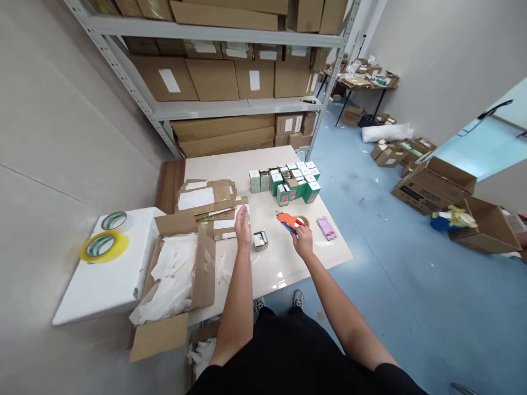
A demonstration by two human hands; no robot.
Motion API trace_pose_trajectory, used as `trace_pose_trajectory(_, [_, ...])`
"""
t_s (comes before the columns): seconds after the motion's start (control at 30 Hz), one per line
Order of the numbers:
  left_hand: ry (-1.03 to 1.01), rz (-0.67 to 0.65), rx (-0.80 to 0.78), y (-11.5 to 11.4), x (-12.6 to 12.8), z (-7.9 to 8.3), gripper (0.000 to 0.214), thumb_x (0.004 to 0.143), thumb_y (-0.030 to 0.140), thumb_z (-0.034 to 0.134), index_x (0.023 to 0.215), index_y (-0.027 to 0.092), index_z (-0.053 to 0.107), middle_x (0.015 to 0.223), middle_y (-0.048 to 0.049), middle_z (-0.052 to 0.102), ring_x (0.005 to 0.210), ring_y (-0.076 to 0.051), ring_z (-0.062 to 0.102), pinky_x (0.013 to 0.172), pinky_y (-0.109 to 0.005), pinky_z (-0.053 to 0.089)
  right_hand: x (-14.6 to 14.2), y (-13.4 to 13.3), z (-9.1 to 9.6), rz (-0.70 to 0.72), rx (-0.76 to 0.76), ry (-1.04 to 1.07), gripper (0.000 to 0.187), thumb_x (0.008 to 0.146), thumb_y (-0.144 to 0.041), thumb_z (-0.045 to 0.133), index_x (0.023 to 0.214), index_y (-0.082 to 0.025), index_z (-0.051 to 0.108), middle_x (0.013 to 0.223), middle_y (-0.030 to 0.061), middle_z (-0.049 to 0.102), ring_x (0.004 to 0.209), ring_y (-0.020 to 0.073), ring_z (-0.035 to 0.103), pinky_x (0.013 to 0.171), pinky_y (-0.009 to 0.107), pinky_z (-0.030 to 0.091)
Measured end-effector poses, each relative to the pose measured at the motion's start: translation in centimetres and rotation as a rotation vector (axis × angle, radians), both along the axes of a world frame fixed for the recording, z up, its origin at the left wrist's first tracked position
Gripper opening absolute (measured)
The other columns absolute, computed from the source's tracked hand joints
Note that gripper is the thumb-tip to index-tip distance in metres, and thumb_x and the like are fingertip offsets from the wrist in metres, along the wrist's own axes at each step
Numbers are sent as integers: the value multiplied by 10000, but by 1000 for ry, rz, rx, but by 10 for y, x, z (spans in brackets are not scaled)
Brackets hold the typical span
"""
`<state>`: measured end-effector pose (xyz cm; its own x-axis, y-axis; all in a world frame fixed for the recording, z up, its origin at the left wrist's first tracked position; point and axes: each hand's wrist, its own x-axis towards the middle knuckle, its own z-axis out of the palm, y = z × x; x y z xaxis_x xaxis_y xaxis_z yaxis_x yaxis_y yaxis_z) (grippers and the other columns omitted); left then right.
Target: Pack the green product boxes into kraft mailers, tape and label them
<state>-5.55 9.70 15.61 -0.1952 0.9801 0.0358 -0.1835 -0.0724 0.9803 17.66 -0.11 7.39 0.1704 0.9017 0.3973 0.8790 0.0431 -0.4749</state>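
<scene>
Orange tool (pixel 286 218): above the surface (pixel 282 258), in the right grip (pixel 303 241); looks like stiff plastic, probably light, maybe a bit slick. I'd hold it by the near end.
Right grip: closed around that near end.
Left grip (pixel 243 220): fingers straight, nothing visible in it.
Small box (pixel 260 241): on the surface between the forearms; thin card I'd guess, crushes easily, so pinch opposite walls gently.
</scene>
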Motion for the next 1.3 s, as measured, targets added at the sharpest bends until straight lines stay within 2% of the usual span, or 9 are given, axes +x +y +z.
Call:
trace_pose_trajectory(0.13, [55, -47, -34, -19, 23, -12, 496, 939, 513, 656, 1352, 239, 652, 1464, -101, 619, 1404, -266, 539, 1225, -440, 368, 34, -24, -48, -49, -95, 55, 169, 969, -229, 548, 1069, -193, 679, 961, 83, 630, 1003, 273, 565, 908, 421, 449])
trace_pose_trajectory(0.33, [118, -20, -105, -55, 26, -25, 500, 933, 510, 662, 1362, 255, 648, 1475, -107, 608, 1402, -274, 543, 1212, -453, 382, 71, -58, -120, -103, -252, 136, 207, 896, -194, 549, 1038, -193, 700, 978, 106, 681, 1033, 281, 589, 956, 459, 475])
trace_pose_trajectory(0.43, [160, 30, -120, -71, 24, -26, 503, 922, 523, 668, 1357, 269, 654, 1453, -103, 627, 1375, -279, 567, 1195, -465, 402, 92, -74, -142, -145, -437, 161, 179, 840, -205, 578, 934, -199, 729, 923, 118, 709, 1033, 287, 627, 958, 452, 482])
trace_pose_trajectory(0.53, [188, 69, -127, -80, 23, -23, 501, 922, 531, 660, 1350, 271, 658, 1447, -102, 631, 1368, -278, 573, 1187, -471, 408, 110, -80, -147, -201, -601, 155, 129, 775, -220, 624, 834, -209, 739, 870, 123, 725, 1032, 300, 665, 961, 458, 478])
trace_pose_trajectory(0.7, [195, 113, -107, -79, 31, -10, 492, 918, 516, 665, 1336, 256, 667, 1439, -114, 637, 1378, -285, 566, 1178, -478, 416, 115, -63, -124, -258, -722, 127, 249, 810, -333, 627, 926, -158, 762, 992, 218, 742, 1050, 357, 683, 909, 472, 508])
trace_pose_trajectory(0.8, [180, 127, -55, -74, 35, -1, 466, 920, 500, 664, 1311, 246, 681, 1436, -119, 641, 1382, -285, 564, 1182, -471, 415, 97, -36, -100, -174, -515, 211, 385, 878, -354, 534, 1102, -118, 742, 1074, 238, 735, 1059, 367, 678, 903, 487, 524])
trace_pose_trajectory(0.93, [182, 140, 10, -63, 25, 5, 477, 934, 509, 642, 1331, 246, 672, 1451, -113, 629, 1383, -276, 564, 1186, -445, 415, 46, 14, -56, 24, -170, 408, 486, 917, -416, 503, 1269, -132, 680, 1223, 193, 712, 1130, 335, 660, 990, 499, 520])
trace_pose_trajectory(1.13, [164, 196, 73, -34, -21, 4, 449, 934, 479, 651, 1324, 259, 682, 1418, -107, 657, 1339, -276, 603, 1151, -450, 455, -51, 82, 9, 354, 8, 442, 485, 975, -405, 481, 1392, -196, 613, 1377, 142, 656, 1304, 282, 584, 1126, 500, 459])
trace_pose_trajectory(1.3, [167, 229, 57, 9, -92, 8, 467, 909, 431, 671, 1341, 255, 663, 1451, -101, 631, 1331, -259, 604, 1153, -429, 448, -122, 135, 40, 467, 17, 439, 528, 973, -358, 480, 1472, -198, 540, 1456, 138, 603, 1377, 272, 535, 1163, 494, 434])
